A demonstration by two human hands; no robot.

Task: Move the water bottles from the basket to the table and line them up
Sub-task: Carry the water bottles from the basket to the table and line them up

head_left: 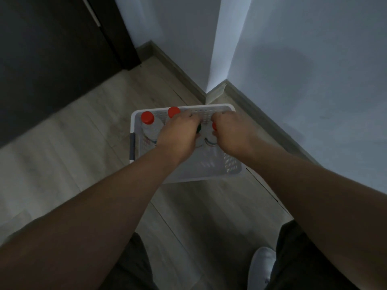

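A white perforated basket (pixel 231 165) stands on the wooden floor by a wall corner. Clear water bottles stand inside it. One with a red cap (pixel 147 117) is at the far left, and a second red cap (pixel 173 111) shows just behind my left hand. My left hand (pixel 180 132) curls round a bottle with a dark green cap (pixel 199 127). My right hand (pixel 230 132) curls round a bottle with a red cap (pixel 214 125). Both bottle bodies are mostly hidden under my hands. No table is in view.
White walls meet at a protruding corner (pixel 215 88) right behind the basket. A dark door or cabinet (pixel 52 59) fills the upper left. My legs in dark trousers and a white shoe (pixel 262 266) are at the bottom. Wooden floor (pixel 62 147) lies to the basket's left.
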